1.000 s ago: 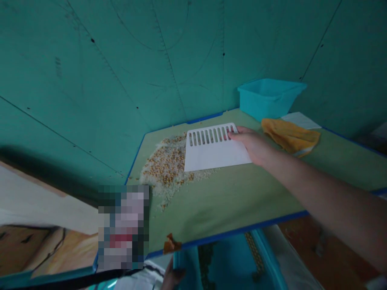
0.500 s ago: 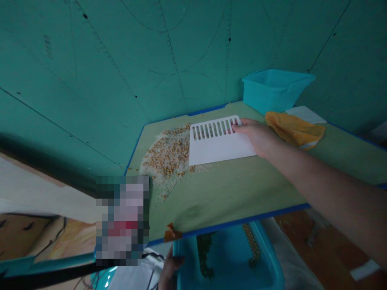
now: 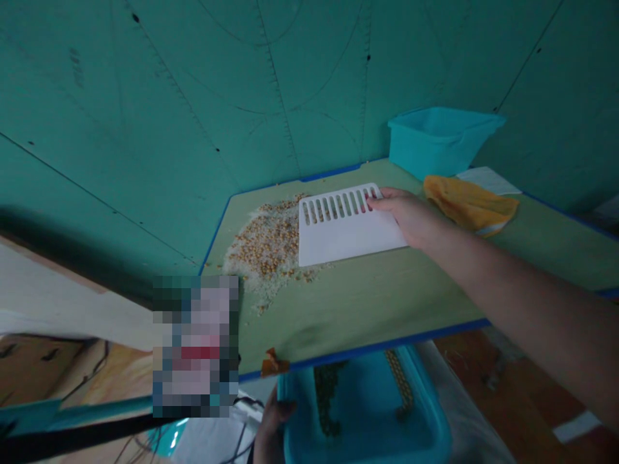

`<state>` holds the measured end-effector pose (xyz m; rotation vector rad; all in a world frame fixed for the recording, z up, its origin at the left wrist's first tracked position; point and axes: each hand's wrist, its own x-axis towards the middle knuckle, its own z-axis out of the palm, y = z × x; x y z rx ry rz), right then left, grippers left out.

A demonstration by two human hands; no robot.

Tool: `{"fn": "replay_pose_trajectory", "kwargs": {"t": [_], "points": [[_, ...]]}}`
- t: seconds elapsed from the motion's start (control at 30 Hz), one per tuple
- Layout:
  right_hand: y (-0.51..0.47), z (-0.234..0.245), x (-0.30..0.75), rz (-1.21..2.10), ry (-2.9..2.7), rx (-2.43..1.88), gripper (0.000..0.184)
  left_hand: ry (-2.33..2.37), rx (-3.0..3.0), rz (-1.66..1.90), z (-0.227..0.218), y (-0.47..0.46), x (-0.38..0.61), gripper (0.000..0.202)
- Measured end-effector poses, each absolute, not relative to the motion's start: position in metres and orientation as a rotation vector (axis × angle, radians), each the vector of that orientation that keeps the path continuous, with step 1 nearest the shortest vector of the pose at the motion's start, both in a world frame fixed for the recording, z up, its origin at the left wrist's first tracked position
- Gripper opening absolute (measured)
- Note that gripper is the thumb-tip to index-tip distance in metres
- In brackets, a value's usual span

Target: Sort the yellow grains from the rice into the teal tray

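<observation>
My right hand [image 3: 409, 211] grips a white plastic scraper [image 3: 345, 241] by its slotted upper edge, the thumb lying in front. The scraper's lower edge is on or close to the green tabletop [image 3: 367, 290]. Its left end overlaps a spread heap of pale grains and yellow-brown beans [image 3: 264, 248]. Lower down, below the table's front edge, my left hand [image 3: 276, 415] holds the left rim of a blue plastic tub [image 3: 370, 409], some of its fingers hidden. Inside the tub are two strips of something grainy, one dark and one light brown.
A second blue tub [image 3: 435, 148] stands by the wall at the back right. Near it lie an orange cloth [image 3: 469, 203] and a white cloth or sheet [image 3: 489, 179]. Brown tape [image 3: 274, 363] sticks to the front edge. A pixelated patch covers the left corner.
My right hand and the scraper have shifted slightly left, further over the grains and beans. My left hand stays at the tub's rim.
</observation>
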<state>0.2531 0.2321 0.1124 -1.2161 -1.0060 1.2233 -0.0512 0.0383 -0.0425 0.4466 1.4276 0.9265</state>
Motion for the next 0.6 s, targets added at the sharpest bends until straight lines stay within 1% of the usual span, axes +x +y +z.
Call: {"fn": "replay_pose_trajectory", "kwargs": {"t": [0.23, 0.37, 0.6], "points": [[0.228, 0.11, 0.246, 1.226, -0.993, -1.16, 0.006, 1.494, 0.501, 1.063, -0.029, 0.036, -0.037, 0.034], [0.228, 0.106, 0.235, 1.209, -0.989, -1.129, 0.005, 1.479, 0.486, 1.06, -0.028, 0.039, -0.033, 0.024], [0.227, 0.104, 0.221, 1.137, -1.126, -1.107, 0.008, 1.404, 0.372, 1.153, -0.009, 0.035, -0.008, 0.02]]}}
